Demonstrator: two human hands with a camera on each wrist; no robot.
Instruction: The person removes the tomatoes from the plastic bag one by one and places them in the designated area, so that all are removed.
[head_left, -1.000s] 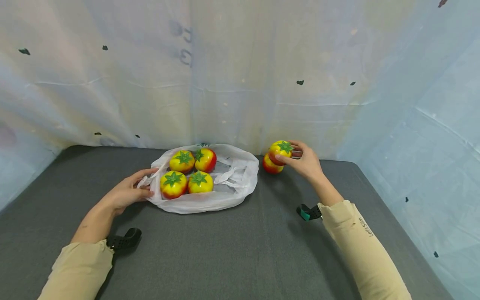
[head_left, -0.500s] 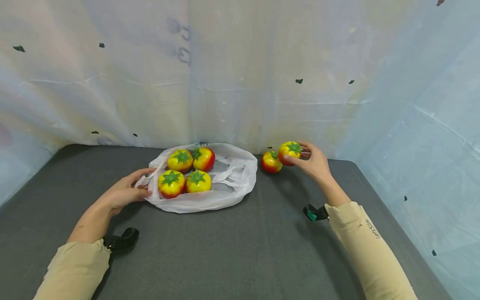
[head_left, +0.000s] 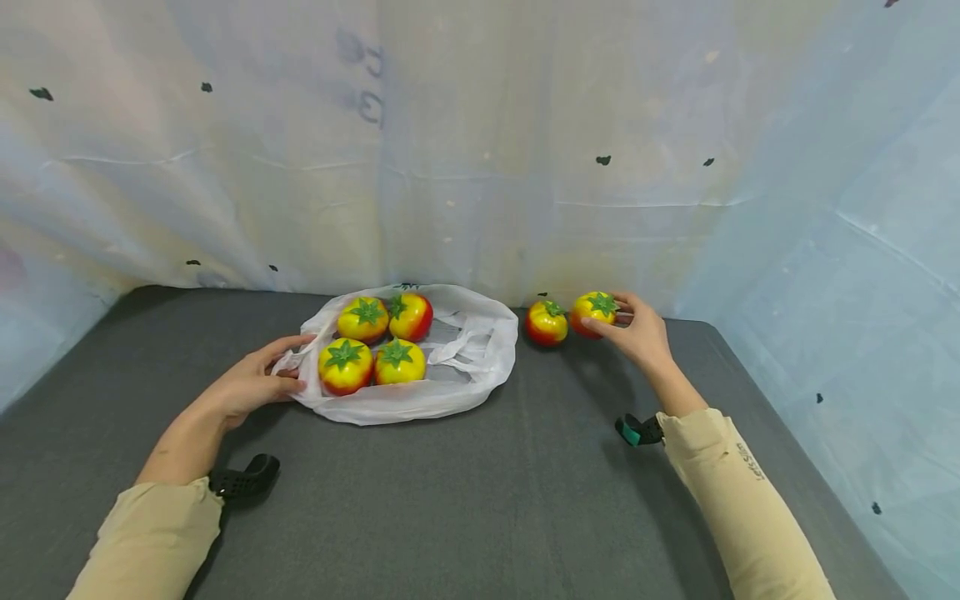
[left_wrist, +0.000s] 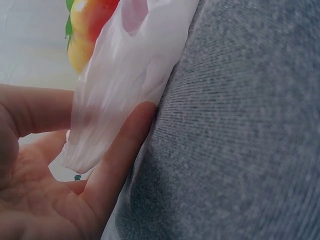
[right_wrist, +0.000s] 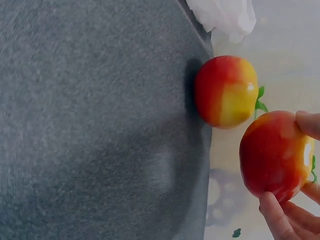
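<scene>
My right hand (head_left: 641,335) grips a red-and-yellow toy tomato (head_left: 592,313) with a green leafy top, thumb and fingers on opposite sides. In the right wrist view this held tomato (right_wrist: 275,156) hangs a little off the table. Just left of it, a second similar tomato (head_left: 546,323) sits on the table by the back wall. My left hand (head_left: 255,383) holds the left edge of a white plastic bag (head_left: 420,408), which lies spread with its mouth up. In the left wrist view the bag's edge (left_wrist: 107,110) lies between thumb and fingers. Several tomatoes (head_left: 345,367) sit in the bag's left half.
The dark grey cloth-covered table (head_left: 420,517) runs up to a pale plastic sheet (head_left: 465,167) hanging behind. Another sheet (head_left: 885,333) closes off the right side. Loose bag handles (head_left: 461,346) lie crumpled inside the bag's right half.
My right hand has carried its tomato to the right and lower, from over the other tomato to beside it. The left hand and the bag have stayed in place.
</scene>
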